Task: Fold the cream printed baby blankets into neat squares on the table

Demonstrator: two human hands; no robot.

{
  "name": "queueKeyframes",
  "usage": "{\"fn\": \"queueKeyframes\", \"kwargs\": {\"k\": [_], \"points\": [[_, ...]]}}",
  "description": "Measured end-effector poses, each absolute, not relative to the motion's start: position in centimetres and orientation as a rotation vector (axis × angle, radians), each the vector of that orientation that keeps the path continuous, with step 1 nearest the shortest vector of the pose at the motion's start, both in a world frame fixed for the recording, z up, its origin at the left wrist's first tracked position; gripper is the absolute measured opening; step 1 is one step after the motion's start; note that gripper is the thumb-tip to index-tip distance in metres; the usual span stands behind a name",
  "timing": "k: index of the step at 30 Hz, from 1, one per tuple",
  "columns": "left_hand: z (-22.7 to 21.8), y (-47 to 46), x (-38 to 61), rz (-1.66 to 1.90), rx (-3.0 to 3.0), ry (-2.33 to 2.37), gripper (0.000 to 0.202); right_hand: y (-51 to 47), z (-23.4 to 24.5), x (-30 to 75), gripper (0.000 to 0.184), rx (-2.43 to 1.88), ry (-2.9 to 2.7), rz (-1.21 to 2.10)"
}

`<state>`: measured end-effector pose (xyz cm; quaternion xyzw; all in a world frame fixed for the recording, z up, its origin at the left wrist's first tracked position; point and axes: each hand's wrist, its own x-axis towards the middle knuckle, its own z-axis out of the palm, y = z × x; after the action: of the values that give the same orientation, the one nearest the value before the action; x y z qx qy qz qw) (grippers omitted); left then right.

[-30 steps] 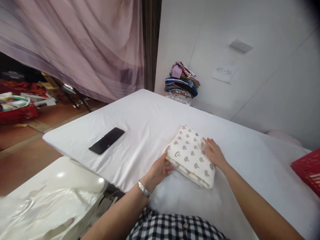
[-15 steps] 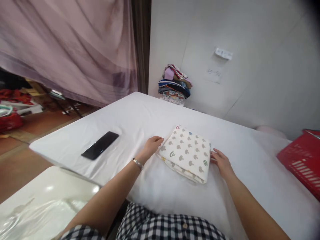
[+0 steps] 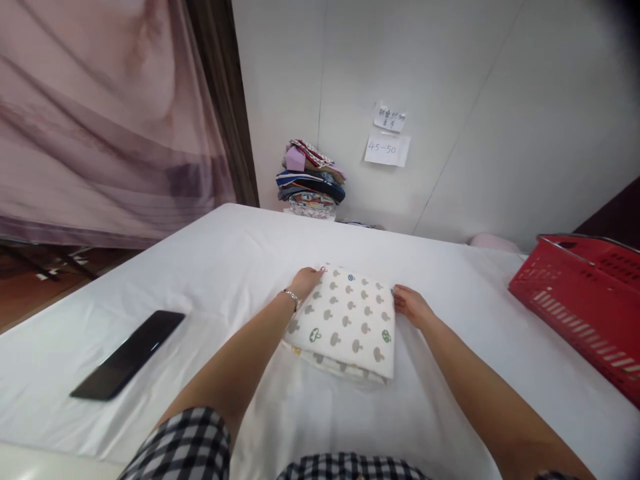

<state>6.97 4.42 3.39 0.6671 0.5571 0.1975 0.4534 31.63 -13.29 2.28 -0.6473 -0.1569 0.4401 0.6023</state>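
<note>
A folded white cloth printed with grey mushrooms and a few coloured ones lies flat on the white-covered table in front of me. At its far left corner, my left hand has its fingers closed on the edge, with a silver bracelet at the wrist. My right hand grips the opposite edge near the far right corner, thumb side towards me. Some fingertips of both hands are hidden by the cloth. Its near edge shows several layers, slightly uneven.
A black phone lies on the table to the left. On the right stands a red plastic basket with a metal handle. Folded fabrics are piled in a stack by the wall, near paper notes. A pink curtain hangs at left.
My view has turned right and lowered, showing more of the basket. Both hands have moved to the cloth's far corners and closed on its edges; the cloth looks still folded.
</note>
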Motion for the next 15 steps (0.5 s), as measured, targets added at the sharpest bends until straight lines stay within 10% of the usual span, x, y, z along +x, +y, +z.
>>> {"fn": "queueKeyframes", "kwargs": {"k": [15], "points": [[4.6, 7.1, 10.1, 0.403, 1.538, 1.353, 0.059, -11.6, 3.0, 30.9, 0.067, -1.434, -0.309, 1.133]]}}
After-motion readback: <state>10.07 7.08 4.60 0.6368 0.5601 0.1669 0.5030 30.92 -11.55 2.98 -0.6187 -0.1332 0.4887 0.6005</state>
